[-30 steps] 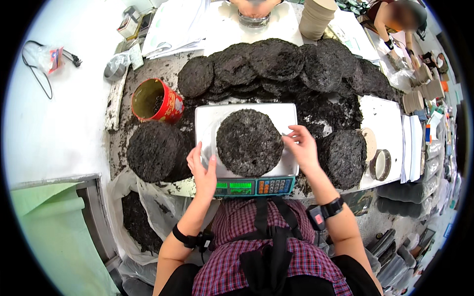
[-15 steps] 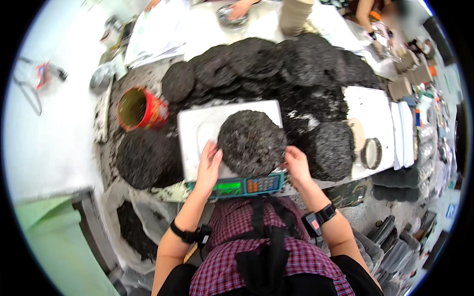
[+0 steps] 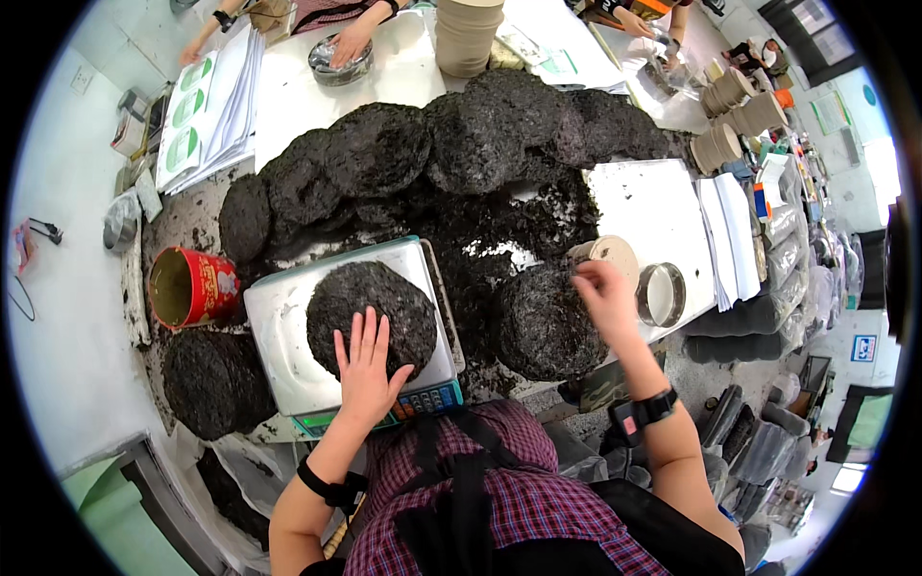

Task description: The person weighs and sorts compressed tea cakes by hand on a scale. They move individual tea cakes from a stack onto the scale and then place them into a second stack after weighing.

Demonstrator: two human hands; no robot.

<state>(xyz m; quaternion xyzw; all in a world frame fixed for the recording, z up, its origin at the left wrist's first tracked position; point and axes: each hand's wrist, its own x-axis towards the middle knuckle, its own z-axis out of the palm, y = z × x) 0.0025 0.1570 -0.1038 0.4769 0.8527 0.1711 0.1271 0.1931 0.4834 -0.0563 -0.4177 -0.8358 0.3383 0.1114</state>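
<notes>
On the steel pan of a teal digital scale (image 3: 281, 360) lies a round, nearly black disc of dried leafy material (image 3: 379, 307). My left hand (image 3: 367, 370) rests flat on its near part, fingers stretched out. Off to the right, my right hand (image 3: 609, 296) is over the edge of a stack of similar dark discs (image 3: 543, 331). Its fingers are bent together in front of a beige round stack (image 3: 607, 252); whether anything is between the fingertips is hidden. Beside that hand stands a shallow clear round container with a dark rim (image 3: 662, 295).
A red can (image 3: 194, 287) and another dark disc pile (image 3: 217, 384) stand left of the scale. Overlapping dark discs (image 3: 379, 149) line the back, with loose crumbs before them. Across the table, another person's hand (image 3: 355, 40) touches a round tin (image 3: 342, 65).
My hands have left the disc's two sides. The left now lies on top of it; the right has moved to the stack at the right. The view has shifted, and the scale appears turned.
</notes>
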